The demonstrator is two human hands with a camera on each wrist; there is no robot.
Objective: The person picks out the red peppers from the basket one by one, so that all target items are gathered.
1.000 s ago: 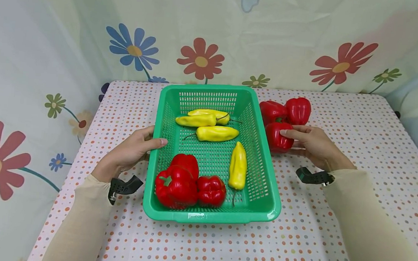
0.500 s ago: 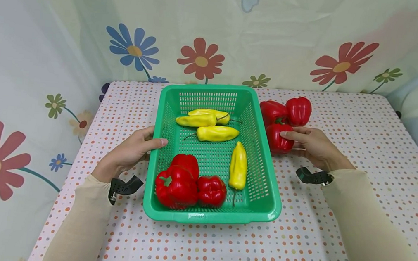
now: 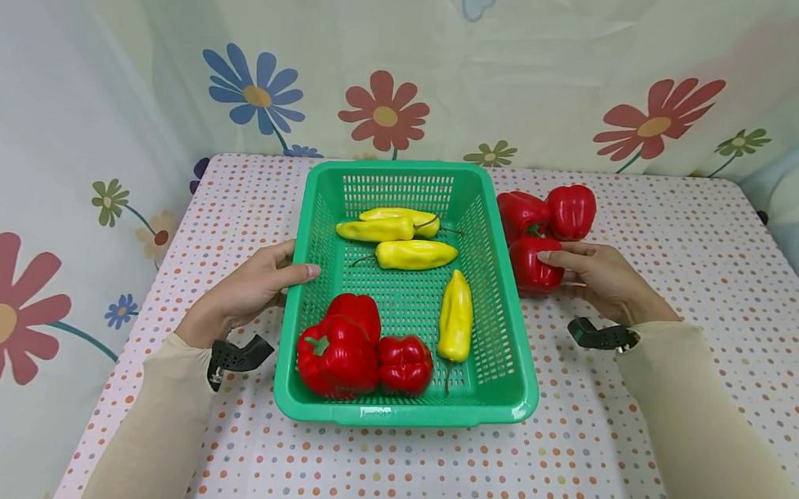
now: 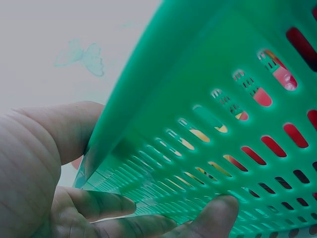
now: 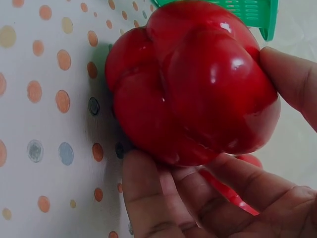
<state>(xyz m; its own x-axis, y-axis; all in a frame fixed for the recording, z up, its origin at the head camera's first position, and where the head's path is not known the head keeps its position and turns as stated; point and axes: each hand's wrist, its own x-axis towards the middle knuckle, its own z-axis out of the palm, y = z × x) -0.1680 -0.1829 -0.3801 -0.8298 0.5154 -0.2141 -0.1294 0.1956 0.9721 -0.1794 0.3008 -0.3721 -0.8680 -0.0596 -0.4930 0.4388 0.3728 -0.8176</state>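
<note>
A green plastic basket [image 3: 399, 417] stands mid-table. My left hand [image 3: 256, 288] grips its left side, the thumb over the rim and the fingers against the slotted outer wall [image 4: 163, 129] in the left wrist view. Just right of the basket, my right hand [image 3: 603, 282] holds a red bell pepper [image 3: 533, 266] between thumb and fingers; the right wrist view shows this bell pepper [image 5: 198, 84] close to the tabletop. Two more red bell peppers [image 3: 571, 212] lie behind it on the table.
Inside the basket, several yellow peppers [image 3: 416, 256] lie toward the back and right. Red bell peppers [image 3: 340, 359] sit in its front left corner. A dotted cloth [image 3: 379, 485] covers the table, and a flowered curtain [image 3: 557, 73] hangs behind.
The right hand and its bell pepper have shifted very slightly to the right. The left hand and the basket have stayed in place.
</note>
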